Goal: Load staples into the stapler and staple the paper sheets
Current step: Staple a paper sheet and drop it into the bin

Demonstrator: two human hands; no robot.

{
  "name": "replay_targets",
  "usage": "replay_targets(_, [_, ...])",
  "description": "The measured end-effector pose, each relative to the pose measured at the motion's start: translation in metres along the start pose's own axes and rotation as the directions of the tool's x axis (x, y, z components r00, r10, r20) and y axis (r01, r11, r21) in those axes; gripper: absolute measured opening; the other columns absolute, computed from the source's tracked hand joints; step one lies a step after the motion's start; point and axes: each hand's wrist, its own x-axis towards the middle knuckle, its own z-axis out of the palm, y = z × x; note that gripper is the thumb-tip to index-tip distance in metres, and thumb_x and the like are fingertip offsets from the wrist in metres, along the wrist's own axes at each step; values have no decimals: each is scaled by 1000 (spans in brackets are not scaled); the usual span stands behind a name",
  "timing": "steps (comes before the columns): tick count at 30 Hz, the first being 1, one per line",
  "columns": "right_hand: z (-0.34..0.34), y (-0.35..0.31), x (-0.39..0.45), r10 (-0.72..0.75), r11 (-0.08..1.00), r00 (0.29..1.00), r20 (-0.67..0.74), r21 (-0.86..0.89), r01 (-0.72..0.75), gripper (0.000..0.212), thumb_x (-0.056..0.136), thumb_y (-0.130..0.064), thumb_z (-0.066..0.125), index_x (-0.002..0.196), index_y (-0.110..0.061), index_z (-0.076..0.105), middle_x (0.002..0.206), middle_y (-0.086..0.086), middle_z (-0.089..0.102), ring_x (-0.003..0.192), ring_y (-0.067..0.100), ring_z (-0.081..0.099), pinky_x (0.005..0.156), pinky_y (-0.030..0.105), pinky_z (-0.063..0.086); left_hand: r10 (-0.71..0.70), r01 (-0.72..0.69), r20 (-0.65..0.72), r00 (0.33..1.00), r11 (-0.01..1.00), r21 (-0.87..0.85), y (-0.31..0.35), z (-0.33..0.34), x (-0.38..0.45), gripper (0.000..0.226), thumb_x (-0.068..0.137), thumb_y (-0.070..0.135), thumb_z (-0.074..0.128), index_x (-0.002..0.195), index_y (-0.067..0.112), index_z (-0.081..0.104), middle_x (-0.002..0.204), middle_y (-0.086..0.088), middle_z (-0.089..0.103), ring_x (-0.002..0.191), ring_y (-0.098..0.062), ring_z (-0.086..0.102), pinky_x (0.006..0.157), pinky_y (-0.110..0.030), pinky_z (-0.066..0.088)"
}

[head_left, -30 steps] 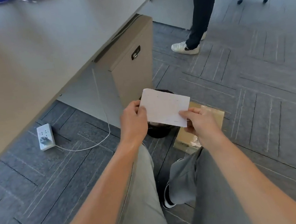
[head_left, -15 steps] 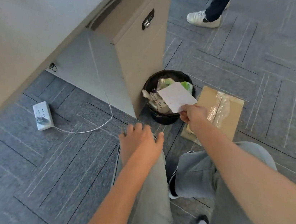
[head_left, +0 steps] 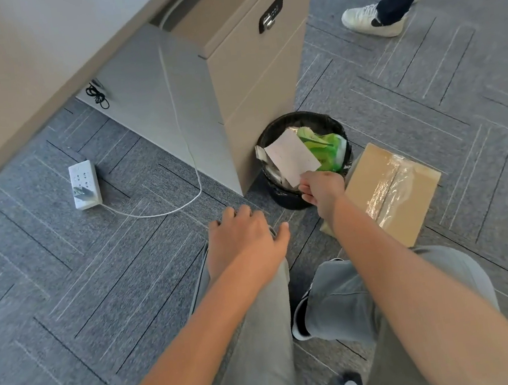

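Over grey carpet, the right hand [head_left: 322, 190] pinches plain white paper sheets [head_left: 291, 157] above a bin [head_left: 282, 193]; the left hand [head_left: 246, 241] rests open.

The floor [head_left: 427, 98] is grey carpet tile with thin pale and dark lines set in a herringbone pattern. A beige cabinet [head_left: 256, 72] stands on it under the bench [head_left: 19, 61]. Touching or just beside the cabinet's near right corner stands a black bin [head_left: 288, 195], holding paper and green wrapping. Right of the bin, just beside it, a flat cardboard box [head_left: 390, 206] with clear tape lies on the carpet. Left of the cabinet, well apart, lies a white power strip [head_left: 84, 185]; its white cable [head_left: 164, 211] curves over the carpet to the cabinet's side. Beyond the cabinet, to the right, a white shoe [head_left: 365, 21] stands on the floor.
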Motion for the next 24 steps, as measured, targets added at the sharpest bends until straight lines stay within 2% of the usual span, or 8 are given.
replay_targets(2, [-2, -1, -17, -52, 998, 996, 66, -38, 54, 7, 94, -16, 70, 88, -13, 66, 93, 8, 73, 84, 17, 68, 78, 32, 62, 5, -5, 4, 1000, 1000, 3, -1, -1, -2, 67, 96, 65, 21, 120, 18, 63, 124, -3, 62, 117, -24, 50, 94, -47, 44])
replay_targets(4, [-8, -4, -39, -106, 991, 988, 112, -73, 114, 5, 95, -15, 69, 91, -14, 66, 95, 8, 75, 86, 17, 69, 87, 35, 62, 13, -13, -5, 1000, 1000, 3, -3, -1, -5, 67, 97, 64, 21, 120, 17, 63, 124, -4, 62, 116, -24, 51, 92, -46, 44])
replay_targets(10, [-19, -23, -122, -304, 923, 920, 248, -161, 349, 5, 98, -14, 64, 96, -14, 69, 106, 11, 79, 89, 16, 71, 87, 35, 61, 69, -74, -58, 996, 992, -97, -14, -3, -26, 57, 100, 58, 29, 128, 17, 59, 132, -4, 59, 124, -25, 49, 99, -47, 43])
replay_targets(13, [-17, -37, -168, -402, 863, 859, 318, -183, 471, 10, 99, -17, 64, 100, -10, 71, 101, 10, 79, 83, 15, 70, 77, 29, 58, 68, -82, -99, 993, 987, -136, -25, -6, -54, 51, 97, 50, 39, 134, 18, 52, 139, -4, 52, 131, -25, 43, 104, -46, 39])
replay_targets(17, [-2, -54, -235, -526, 725, 732, 433, -221, 652, 20, 100, -22, 62, 111, -8, 72, 100, 6, 79, 86, 15, 74, 70, 24, 57, -21, -23, -179, 984, 971, -237, -55, -37, -103, 48, 98, 48, 43, 134, 17, 52, 140, -5, 52, 130, -27, 45, 101, -44, 42])
replay_targets(20, [16, -61, -288, -578, 626, 604, 548, -177, 759, 17, 100, -23, 65, 105, -9, 74, 95, 7, 80, 81, 15, 74, 69, 24, 54, -103, 25, -285, 953, 964, -264, -86, -74, -141, 49, 98, 51, 43, 133, 19, 54, 134, -5, 55, 125, -28, 49, 94, -45, 46])
replay_targets(24, [50, -62, -348, -611, 493, 435, 662, -112, 863, 12, 97, -27, 68, 97, -17, 74, 88, 1, 81, 86, 20, 77, 74, 29, 56, -209, 86, -410, 888, 950, -299, -131, -118, -193, 51, 99, 57, 42, 133, 21, 54, 127, -1, 57, 119, -23, 53, 89, -43, 49])
